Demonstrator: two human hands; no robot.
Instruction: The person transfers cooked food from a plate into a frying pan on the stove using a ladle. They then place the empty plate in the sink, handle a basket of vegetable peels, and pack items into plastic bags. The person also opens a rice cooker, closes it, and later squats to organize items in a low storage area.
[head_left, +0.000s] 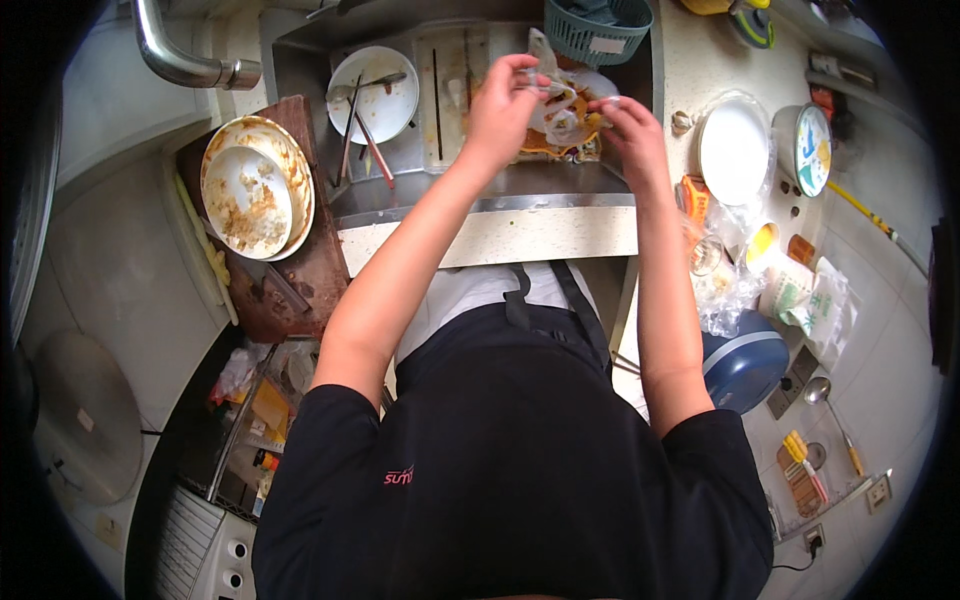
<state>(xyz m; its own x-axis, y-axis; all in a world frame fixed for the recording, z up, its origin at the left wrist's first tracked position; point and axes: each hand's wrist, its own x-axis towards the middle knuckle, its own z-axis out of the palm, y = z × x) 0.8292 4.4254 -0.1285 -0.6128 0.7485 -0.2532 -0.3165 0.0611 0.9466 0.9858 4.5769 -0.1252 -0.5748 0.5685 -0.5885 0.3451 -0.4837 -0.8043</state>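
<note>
Over the right part of the metal sink (487, 186), both hands are on a clear, crumpled plastic bag (566, 124) with orange-brown stains. My left hand (504, 105) pinches its upper left part between thumb and fingers. On its right edge are the fingertips of my right hand (634, 135). Something with an orange rim (551, 152) shows beneath the bag, mostly covered. A grey-green plastic basket (596, 45) stands just beyond the hands. To the left in the sink sits a white bowl (390, 112) with chopsticks (373, 146) and a spoon (386, 79) lying across it.
Two stacked, food-smeared bowls (251, 199) rest on a wooden board (322, 247) left of the sink. The right counter holds a white plate (733, 154), a lidded enamel container (812, 150), a garlic bulb (681, 122), plastic packaging (720, 300) and a blue appliance (746, 364).
</note>
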